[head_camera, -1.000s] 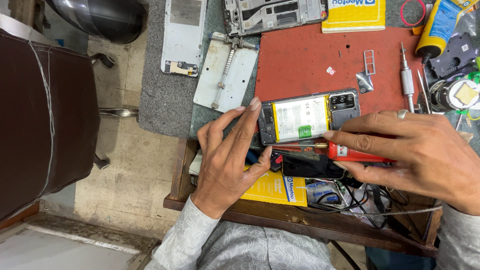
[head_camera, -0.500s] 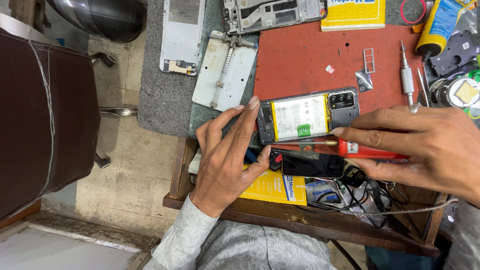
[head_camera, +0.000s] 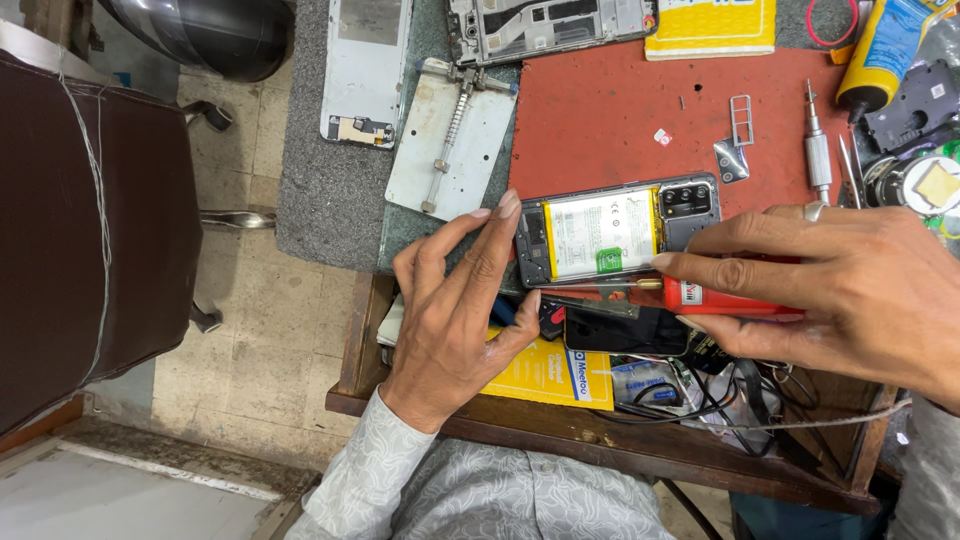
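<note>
An opened phone (head_camera: 617, 230) lies back-up at the lower edge of the red mat (head_camera: 620, 110), its back cover off so the pale battery and the dark camera block show. The left hand (head_camera: 460, 310) rests at the phone's left end: its fingers are spread and loosely curved, the longest fingertip touching the phone's upper left corner and the thumb lying along the edge just below it; they steady the phone and do not close around it. The right hand (head_camera: 845, 290) comes in from the phone's right side, fingers closed around a red-handled screwdriver (head_camera: 725, 298). The tool's shaft runs leftward just below the phone's lower edge; whether the tip meets the frame cannot be told.

Just below the phone lie a dark phone (head_camera: 625, 330), a yellow box (head_camera: 550, 370) and a tangle of black cables (head_camera: 700, 385). Above and to the left of the phone sits a metal clamp plate (head_camera: 450, 140), and beyond that a white back panel (head_camera: 365, 70). Well above the phone lies a bare phone frame (head_camera: 550, 25). Up and to the right of the phone stand a silver screwdriver (head_camera: 818, 150) and a yellow glue tube (head_camera: 885, 50).
</note>
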